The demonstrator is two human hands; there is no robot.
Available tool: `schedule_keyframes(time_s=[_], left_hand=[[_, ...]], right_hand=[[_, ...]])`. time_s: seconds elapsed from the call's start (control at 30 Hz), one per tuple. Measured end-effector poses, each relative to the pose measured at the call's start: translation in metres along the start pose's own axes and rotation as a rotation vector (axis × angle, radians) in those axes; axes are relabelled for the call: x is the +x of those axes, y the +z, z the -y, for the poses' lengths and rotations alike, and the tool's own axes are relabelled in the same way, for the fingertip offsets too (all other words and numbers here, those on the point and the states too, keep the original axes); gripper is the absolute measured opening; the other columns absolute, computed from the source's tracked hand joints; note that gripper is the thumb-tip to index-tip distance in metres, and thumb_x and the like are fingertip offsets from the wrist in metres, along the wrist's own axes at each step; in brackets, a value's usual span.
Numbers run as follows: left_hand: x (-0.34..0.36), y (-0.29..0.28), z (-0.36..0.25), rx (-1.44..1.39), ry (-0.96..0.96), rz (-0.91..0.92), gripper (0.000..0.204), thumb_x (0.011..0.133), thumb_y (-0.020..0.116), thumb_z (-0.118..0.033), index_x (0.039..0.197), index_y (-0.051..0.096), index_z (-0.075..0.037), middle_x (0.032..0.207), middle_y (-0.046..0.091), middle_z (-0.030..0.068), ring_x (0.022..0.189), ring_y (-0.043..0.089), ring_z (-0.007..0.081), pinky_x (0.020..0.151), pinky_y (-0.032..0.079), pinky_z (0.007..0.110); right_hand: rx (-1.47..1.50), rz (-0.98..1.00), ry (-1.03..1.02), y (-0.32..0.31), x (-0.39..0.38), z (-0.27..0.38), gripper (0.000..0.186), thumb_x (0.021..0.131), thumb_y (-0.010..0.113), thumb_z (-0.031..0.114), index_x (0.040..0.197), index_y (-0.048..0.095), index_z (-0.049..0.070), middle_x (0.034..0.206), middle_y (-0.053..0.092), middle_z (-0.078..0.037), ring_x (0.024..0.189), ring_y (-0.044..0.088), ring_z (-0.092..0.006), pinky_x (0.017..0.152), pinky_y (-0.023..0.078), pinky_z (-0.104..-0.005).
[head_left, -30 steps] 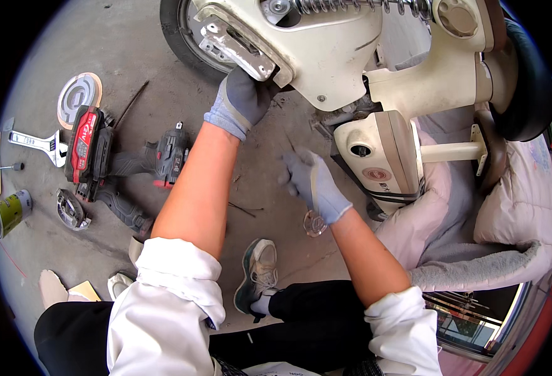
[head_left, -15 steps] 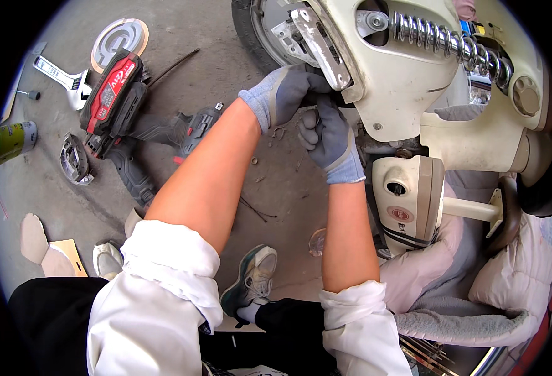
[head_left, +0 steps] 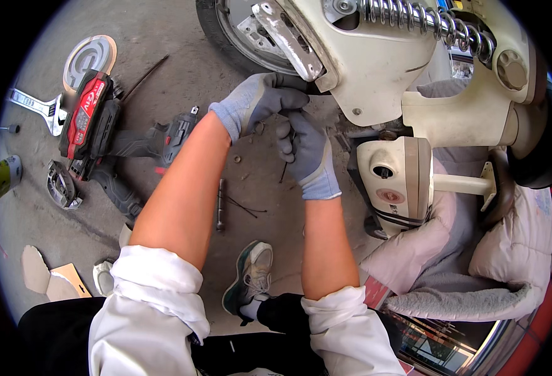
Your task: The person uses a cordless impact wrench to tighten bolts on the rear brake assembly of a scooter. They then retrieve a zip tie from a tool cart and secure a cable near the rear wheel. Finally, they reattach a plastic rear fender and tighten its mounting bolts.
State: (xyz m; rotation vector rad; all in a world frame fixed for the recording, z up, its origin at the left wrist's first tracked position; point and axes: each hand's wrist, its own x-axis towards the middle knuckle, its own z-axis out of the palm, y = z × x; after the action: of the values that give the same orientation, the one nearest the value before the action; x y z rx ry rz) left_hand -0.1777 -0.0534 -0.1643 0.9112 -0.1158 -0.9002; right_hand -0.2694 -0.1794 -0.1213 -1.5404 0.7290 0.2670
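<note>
Grey-blue work gloves cover both my hands. My left hand (head_left: 260,103) is closed, its fingertips bent toward the right beside the tyre's lower edge. Just below it, my right hand (head_left: 307,150) is closed too, its upper fingertips meeting the left ones. What the fingers pinch, if anything, is hidden or too small to name. Right above my hands are the scooter's wheel (head_left: 235,37), a worn silver metal arm (head_left: 288,41) and the cream body panel (head_left: 370,69).
On the floor at left lie a cordless power tool with a red-black battery (head_left: 89,113), an adjustable wrench (head_left: 44,109), a brake shoe assembly (head_left: 63,185) and a tape roll (head_left: 91,59). A long bolt (head_left: 220,205) lies between my forearms. A padded pink-grey cover (head_left: 457,269) drapes at right.
The view has shifted, so the scooter appears further up and left. My hands have come slightly down, away from the metal arm's lower end. The long bolt now shows beside my left forearm.
</note>
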Motion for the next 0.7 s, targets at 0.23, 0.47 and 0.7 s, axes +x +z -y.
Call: schedule_keyframes(time_s=[0.23,0.47,0.7], left_hand=[[0.005,0.005,0.002,0.008,0.077,-0.192,0.03,0.078,0.071,-0.004,0.106,0.067,0.004,0.094,0.07,0.0102,0.08,0.064,0.0147,0.072,0.052,0.028],[0.003,0.006,0.001,-0.289,0.222,-0.123,0.033,0.084,0.066,-0.005,0.115,0.062,0.002,0.107,0.067,0.0093,0.094,0.063,0.0161,0.085,0.051,0.031],[0.015,-0.006,0.012,-0.391,0.496,0.021,0.025,0.09,0.052,0.002,0.113,0.061,0.002,0.116,0.063,0.0132,0.107,0.063,0.0224,0.096,0.051,0.036]], right_hand=[[0.148,-0.132,-0.159,0.01,0.007,-0.022,0.026,0.094,0.053,0.024,0.107,0.06,0.002,0.077,0.06,-0.004,0.062,0.055,-0.0121,0.053,0.043,-0.0261],[0.371,-0.045,-0.201,0.005,0.016,-0.034,0.028,0.094,0.049,0.014,0.119,0.056,0.002,0.089,0.061,-0.008,0.075,0.058,-0.0166,0.065,0.048,-0.0309],[0.291,-0.031,-0.219,-0.008,0.04,-0.014,0.03,0.094,0.048,0.019,0.123,0.051,0.011,0.091,0.059,-0.006,0.075,0.054,-0.0155,0.066,0.045,-0.0332]])
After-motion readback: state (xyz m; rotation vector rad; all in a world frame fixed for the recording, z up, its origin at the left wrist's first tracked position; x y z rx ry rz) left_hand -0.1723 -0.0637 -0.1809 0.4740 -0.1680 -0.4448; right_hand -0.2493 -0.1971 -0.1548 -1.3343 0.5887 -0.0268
